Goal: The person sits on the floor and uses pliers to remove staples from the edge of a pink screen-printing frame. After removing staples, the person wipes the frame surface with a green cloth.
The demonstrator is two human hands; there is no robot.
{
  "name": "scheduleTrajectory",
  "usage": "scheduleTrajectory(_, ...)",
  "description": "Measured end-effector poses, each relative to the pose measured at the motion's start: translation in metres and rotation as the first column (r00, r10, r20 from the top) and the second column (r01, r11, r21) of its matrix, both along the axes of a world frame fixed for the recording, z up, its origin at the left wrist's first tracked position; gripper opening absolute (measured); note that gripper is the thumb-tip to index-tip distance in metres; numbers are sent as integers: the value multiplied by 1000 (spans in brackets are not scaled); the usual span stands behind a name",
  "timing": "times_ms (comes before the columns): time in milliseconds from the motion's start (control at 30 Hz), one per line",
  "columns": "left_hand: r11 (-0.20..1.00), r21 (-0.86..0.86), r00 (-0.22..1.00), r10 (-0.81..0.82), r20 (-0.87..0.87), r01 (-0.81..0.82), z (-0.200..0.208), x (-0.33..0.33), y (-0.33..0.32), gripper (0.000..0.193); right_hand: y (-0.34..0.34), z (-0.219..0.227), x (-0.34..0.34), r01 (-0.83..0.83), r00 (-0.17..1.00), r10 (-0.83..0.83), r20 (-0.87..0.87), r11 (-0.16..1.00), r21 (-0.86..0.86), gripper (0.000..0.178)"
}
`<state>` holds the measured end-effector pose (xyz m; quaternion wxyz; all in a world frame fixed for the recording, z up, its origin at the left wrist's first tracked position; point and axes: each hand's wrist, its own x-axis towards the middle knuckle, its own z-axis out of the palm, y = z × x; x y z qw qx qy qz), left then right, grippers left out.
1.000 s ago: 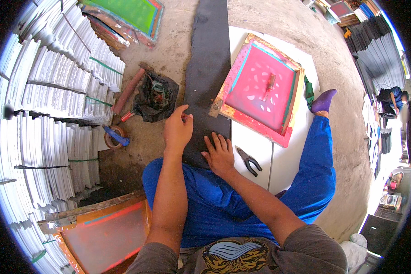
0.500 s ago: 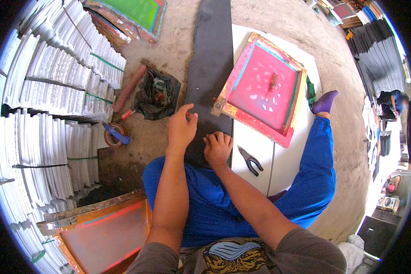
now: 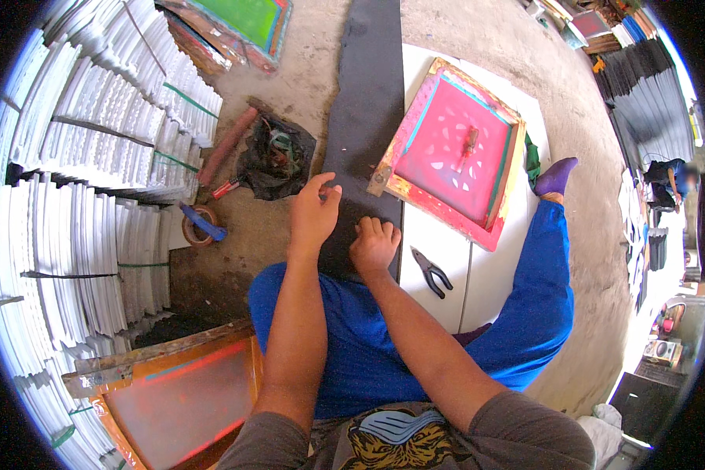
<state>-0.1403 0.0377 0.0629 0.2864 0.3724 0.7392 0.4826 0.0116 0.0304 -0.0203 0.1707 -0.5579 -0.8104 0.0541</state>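
The left grip [image 3: 315, 215] is narrow, thumb and forefinger slightly parted at the left edge of the black sheet [image 3: 366, 94], and the right grip [image 3: 375, 244] is curled in over it; whether either pinches it I cannot tell. The sheet stretches away along the white board [image 3: 431, 235], and the frame's [image 3: 440, 211] near corner seems to overlap it, so a hard tug could drag the frame, while a rightward swing could knock the pliers [image 3: 432, 273].

Black sheet [image 3: 368, 102]: matt. Pink frame [image 3: 439, 213]: rough wood. Bag [image 3: 298, 174]: crinkled plastic.
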Motion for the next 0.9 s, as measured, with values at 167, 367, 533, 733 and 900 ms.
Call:
scheduleTrajectory(167, 997, 80, 1000, 8, -19, -6, -13, -3, 1, 33, 12, -4, 3, -135, 977, 126, 173, 990, 36, 15)
scheduleTrajectory(367, 998, -3, 997, 69, -34, -69, -6, -10, 1, 35, 46, 36, 1, -205, 973, 225, 61, 951, -230, 16)
scheduleTrajectory(533, 966, -151, 976, 196, -99, -210, 15, -12, -4, 42, 84, 85, -49, -287, 939, 231, -256, 935, -207, 18)
scheduleTrajectory(733, 956, -171, 968, 219, -123, -238, 9, -20, -7, 38, 110, 104, -128, -438, 847, 341, -409, 883, -171, 13)
scheduleTrajectory(900, 949, -179, 959, 233, -160, -261, 4, -23, -6, 36, 107, 114, -141, -404, 911, 310, -272, 805, -435, 16)
